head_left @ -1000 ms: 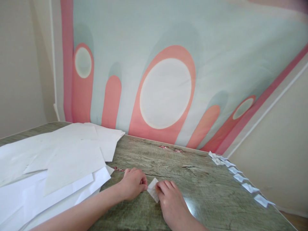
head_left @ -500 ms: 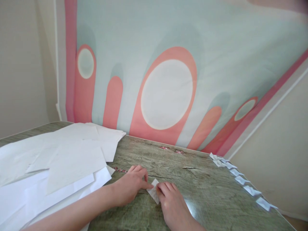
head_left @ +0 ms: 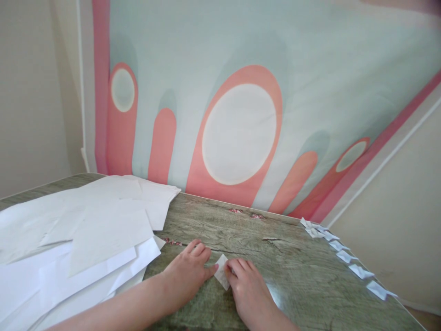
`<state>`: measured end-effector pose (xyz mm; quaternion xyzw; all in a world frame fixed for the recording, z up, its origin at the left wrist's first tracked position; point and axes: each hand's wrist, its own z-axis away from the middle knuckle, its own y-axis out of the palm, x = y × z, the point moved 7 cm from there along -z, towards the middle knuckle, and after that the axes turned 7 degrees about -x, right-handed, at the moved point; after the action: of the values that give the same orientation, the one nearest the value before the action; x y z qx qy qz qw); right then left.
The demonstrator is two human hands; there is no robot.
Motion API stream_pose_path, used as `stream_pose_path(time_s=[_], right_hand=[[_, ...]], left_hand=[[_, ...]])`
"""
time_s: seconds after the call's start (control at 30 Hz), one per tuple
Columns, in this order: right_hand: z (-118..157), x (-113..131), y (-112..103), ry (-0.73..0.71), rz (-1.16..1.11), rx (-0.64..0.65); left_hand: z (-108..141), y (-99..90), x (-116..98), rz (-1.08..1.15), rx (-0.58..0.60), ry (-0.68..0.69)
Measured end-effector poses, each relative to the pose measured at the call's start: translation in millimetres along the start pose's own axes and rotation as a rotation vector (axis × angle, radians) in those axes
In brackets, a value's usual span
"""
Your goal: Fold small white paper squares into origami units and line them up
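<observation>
A small white folded paper (head_left: 221, 273), diamond-shaped, lies on the wood-patterned table between my two hands. The thumb of my left hand (head_left: 189, 271) touches its left corner, while the other fingers stay lifted, loosely bent and away from the paper. At the right side, my right hand (head_left: 248, 287) has its thumb and fingers drawn together on the paper's edge, covering that corner.
Loose white paper sheets (head_left: 103, 220) overlap in a broad pile on the left. Several small folded white papers (head_left: 360, 272) line the table's right edge. Behind the table (head_left: 310, 266) hangs a pale green and pink patterned backdrop (head_left: 186, 59).
My left hand has shifted slightly down, its fingers lifting apart from the thumb. The folded paper has moved slightly right, and my right hand still grips its right side.
</observation>
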<state>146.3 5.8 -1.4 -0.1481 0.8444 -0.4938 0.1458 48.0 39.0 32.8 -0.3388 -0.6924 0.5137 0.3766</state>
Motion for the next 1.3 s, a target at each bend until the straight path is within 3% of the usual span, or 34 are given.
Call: stream_pose_path(time_s=[0.33,0.73,1.07,1.2,1.3], right_hand=[[-0.6,-2.5,-6.9,-0.007,0.021,0.097],[5.7,-18.8,-2.9,0.027,0.088,0.141],[5.8,-14.2,0.5,0.034,0.125,0.201],[5.2,-16.6,-1.9,0.067,0.011,0.258],[4.3,-27.7,-6.1,0.120,-0.196,0.209]], left_hand=[[2.1,-3.0,1.7,0.049,0.095,-0.040],[1.2,-3.3,0.0,0.062,0.091,-0.054],[0.9,6.9,-25.5,0.237,-0.081,0.052],[3.5,14.3,-26.6,0.254,-0.089,0.052],[4.7,14.0,-24.0,0.253,-0.100,0.056]])
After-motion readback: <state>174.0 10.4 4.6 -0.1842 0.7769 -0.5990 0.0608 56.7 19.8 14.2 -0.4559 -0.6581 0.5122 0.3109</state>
